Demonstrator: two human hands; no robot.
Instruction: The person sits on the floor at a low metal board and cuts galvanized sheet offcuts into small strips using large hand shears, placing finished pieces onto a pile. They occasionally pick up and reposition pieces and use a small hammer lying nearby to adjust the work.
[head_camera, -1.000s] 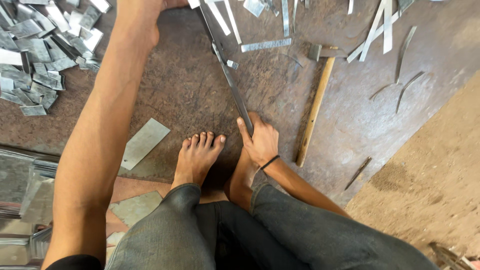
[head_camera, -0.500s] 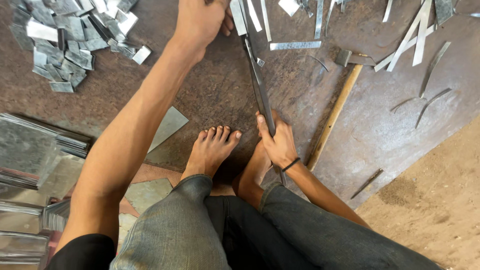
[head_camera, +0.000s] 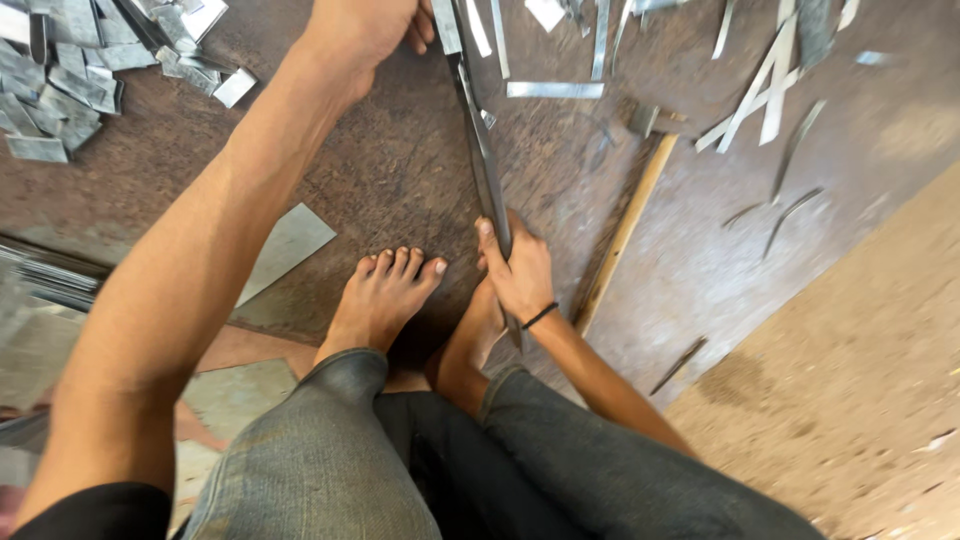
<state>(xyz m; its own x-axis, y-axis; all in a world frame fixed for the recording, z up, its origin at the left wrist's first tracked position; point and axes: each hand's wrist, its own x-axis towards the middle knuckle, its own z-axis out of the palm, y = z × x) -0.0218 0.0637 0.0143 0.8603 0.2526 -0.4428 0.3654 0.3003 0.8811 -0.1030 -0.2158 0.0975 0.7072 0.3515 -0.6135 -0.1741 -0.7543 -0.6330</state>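
Item: pile of cut metal pieces (head_camera: 70, 90), lying far left. Your left hand (head_camera: 365, 30) is reaching to the top edge, grip unclear. Long metal shears (head_camera: 482, 160) are lying centre; your right hand (head_camera: 518, 270) is clenching their handle. Wooden stick (head_camera: 625, 235) is resting just right.

No packages, labels, signs or screens are visible. The view shows only bare, unmarked metal and floor.

Soft, even daylight fills the scene. Scrap metal strips (head_camera: 555, 89) glint pale. Beyond them, the upper edges blur slightly.
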